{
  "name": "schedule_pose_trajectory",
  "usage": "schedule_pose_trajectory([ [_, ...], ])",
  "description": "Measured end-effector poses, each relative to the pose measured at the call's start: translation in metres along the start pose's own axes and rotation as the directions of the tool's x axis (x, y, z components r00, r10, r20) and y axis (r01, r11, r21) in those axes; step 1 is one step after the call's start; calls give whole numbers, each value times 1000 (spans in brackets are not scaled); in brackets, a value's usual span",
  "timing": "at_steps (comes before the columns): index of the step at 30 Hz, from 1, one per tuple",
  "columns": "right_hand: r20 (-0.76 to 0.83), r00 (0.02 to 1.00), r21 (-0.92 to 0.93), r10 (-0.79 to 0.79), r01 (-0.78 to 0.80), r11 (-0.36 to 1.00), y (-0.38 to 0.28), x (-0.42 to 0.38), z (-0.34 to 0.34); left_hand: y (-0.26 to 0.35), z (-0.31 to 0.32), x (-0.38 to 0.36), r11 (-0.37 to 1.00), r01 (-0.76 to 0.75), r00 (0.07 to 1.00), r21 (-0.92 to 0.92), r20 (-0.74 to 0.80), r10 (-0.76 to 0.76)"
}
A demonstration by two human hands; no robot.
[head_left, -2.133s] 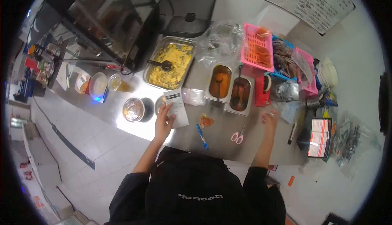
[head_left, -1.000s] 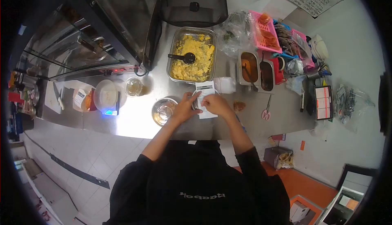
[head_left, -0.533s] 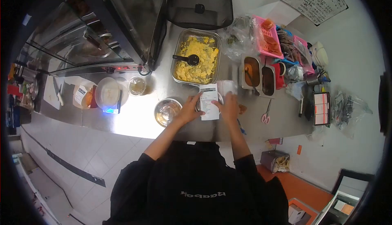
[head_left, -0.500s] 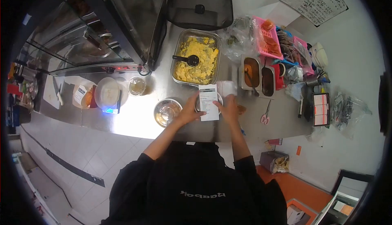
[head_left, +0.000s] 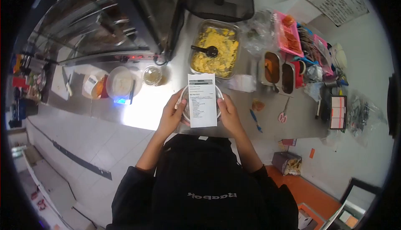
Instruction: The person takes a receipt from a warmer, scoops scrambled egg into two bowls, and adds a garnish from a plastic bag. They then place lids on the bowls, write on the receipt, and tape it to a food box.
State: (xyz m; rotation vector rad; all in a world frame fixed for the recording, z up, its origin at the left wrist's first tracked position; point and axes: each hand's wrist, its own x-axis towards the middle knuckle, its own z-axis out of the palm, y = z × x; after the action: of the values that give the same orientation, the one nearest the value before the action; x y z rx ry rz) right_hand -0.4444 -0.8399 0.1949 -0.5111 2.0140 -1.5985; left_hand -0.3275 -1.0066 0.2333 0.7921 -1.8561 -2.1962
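Note:
Between my hands is a round bowl [head_left: 186, 113] with a pale rim, raised toward the camera near the counter's front edge. A printed receipt [head_left: 202, 102] lies over the top and hides most of the bowl. My left hand [head_left: 170, 114] is wrapped round the left side, thumb on the rim. On the right side, my right hand [head_left: 229, 114] grips the bowl, thumb beside the receipt. What is inside the bowl is hidden.
Beyond the hands stands a tray [head_left: 192, 63] of yellow food with a black spoon [head_left: 211, 51]. Sauce containers [head_left: 288, 77], scissors [head_left: 282, 115] and a blue pen [head_left: 255, 120] are to the right. Leftward are a clear cup [head_left: 152, 76], a tub [head_left: 120, 84] and a glass cabinet [head_left: 112, 25].
Both hands now hold the bowl with the receipt closer to the camera. The separate bowl at the left no longer shows. The pen is now uncovered, and the view has shifted.

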Motion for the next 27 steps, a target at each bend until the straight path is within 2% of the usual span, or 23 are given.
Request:
schedule_pose_trajectory([
  [2, 64, 997, 74, 34, -39, 997, 3, 1, 18, 9, -18, -13, 999, 52, 997, -1, -52, -52],
  [3, 95, 994, 92, 47, -56, 994, 14, 2, 27, -2, -28, -14, 998, 23, 997, 64, -72, -18],
  [5, 134, 980, 77, 145, -156, 985, 18, 4, 42, -42, -47, -10, 982, 0, 994, 187, -107, 20],
  [7, 136, 939, 7, 315, -319, 948, 10, 4, 54, -72, -61, -6, 954, 11, 990, 299, -140, 32],
  [8, 92, 992, -175, 89, -72, 982, 37, 6, 61, -68, -59, -7, 929, 40, 986, 368, -167, 24],
  [9, 62, 998, -273, 11, 6, 962, 62, 6, 62, -64, -56, -8, 898, 69, 981, 434, -191, 17],
  [10, 37, 997, -372, -73, 82, 925, 57, 6, 63, -60, -55, -10, 785, 45, 977, 618, -191, 95],
  [11, 20, 987, -469, -160, 151, 871, 52, 6, 64, -65, -55, -11, 805, 98, 967, 585, -246, 61],
  [12, 52, 986, -247, 157, -140, 959, 46, 3, 61, -73, -54, -11, 823, 148, 955, 549, -297, 26],
  [13, 95, 963, -135, 252, -238, 962, 44, 3, 62, -84, -54, -8, 837, 193, 940, 512, -342, -8],
  [14, 141, 931, -23, 336, -336, 941, 43, 3, 61, -94, -63, 1, 856, 199, 971, 477, -215, -107],
  [15, 190, 893, 88, 408, -429, 899, 42, 4, 59, -105, -64, 2, 917, 256, 963, 305, -157, -217],
  [17, 202, 907, 89, 369, -392, 916, 57, 2, 48, -63, -44, -2, 917, 397, 917, -41, 33, -396],
  [19, 179, 917, 75, 357, -375, 924, 61, -3, 29, -77, -24, 6, 921, 384, 921, -66, 101, -377],
  [21, 65, 915, 125, 397, -403, 907, 58, -10, -3, -107, -5, 22, 927, 363, 925, -90, 158, -347],
  [23, -81, 902, 187, 424, -405, 895, 89, -17, -44, -127, 31, 39, 981, 188, 968, -45, 175, -178],
  [24, -285, 939, -143, 191, -239, 961, 104, -23, -65, -135, 48, 47, 995, 98, 979, -25, 181, -92],
  [25, -388, 916, -481, -99, -110, 870, 117, -30, -84, -143, 63, 56, 997, 71, 973, 7, 220, -71],
  [27, -401, 890, -824, -218, -246, 510, 135, -46, -113, -121, 95, 56, 975, 215, 953, -58, 231, -196],
])
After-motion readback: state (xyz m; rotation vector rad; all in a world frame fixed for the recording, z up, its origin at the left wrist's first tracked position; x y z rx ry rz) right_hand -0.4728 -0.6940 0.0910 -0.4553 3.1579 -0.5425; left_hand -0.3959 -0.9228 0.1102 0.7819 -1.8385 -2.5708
